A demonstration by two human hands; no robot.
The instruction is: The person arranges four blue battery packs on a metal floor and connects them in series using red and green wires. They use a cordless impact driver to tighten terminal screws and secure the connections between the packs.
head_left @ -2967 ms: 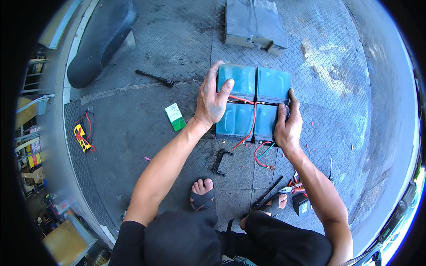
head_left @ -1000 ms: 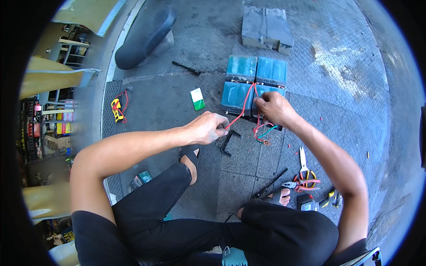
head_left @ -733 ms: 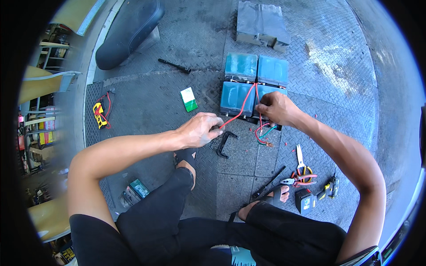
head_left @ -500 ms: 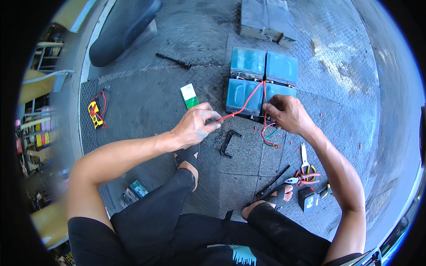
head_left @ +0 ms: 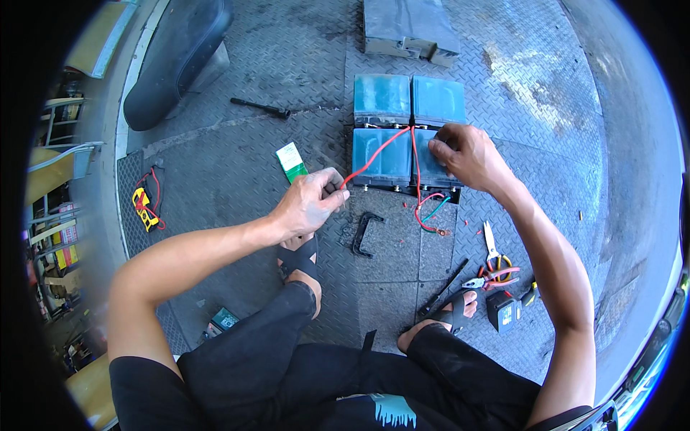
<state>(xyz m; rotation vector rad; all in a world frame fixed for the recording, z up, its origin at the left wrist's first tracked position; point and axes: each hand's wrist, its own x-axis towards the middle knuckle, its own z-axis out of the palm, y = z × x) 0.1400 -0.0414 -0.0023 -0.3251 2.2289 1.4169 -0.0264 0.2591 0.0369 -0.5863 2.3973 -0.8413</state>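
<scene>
Between the thumb and fingers of my left hand (head_left: 310, 204) is the end of a red wire (head_left: 376, 151). That wire runs to the middle of a block of blue-topped batteries (head_left: 381, 95) set two by two on the floor. My right hand (head_left: 476, 155) hovers over the near right battery (head_left: 425, 167), fingers curled, with nothing seen in them. Just left of it, a second red wire (head_left: 417, 176) hangs down past the batteries' near edge. A short green wire (head_left: 436, 208) and a copper ring terminal (head_left: 443, 232) lie by its lower end.
A black bracket (head_left: 365, 234) and a green-and-white box (head_left: 291, 161) lie near my left hand. Scissors (head_left: 491, 241), pliers (head_left: 496, 279) and a black battery pack (head_left: 503, 311) are at right. Farther off are a grey case (head_left: 410, 29), a black seat (head_left: 180, 61) and a yellow meter (head_left: 144, 210).
My right hand has let go of the second red wire and lifted up and right over the near right battery. My left hand keeps the other wire's end. The view has shifted slightly.
</scene>
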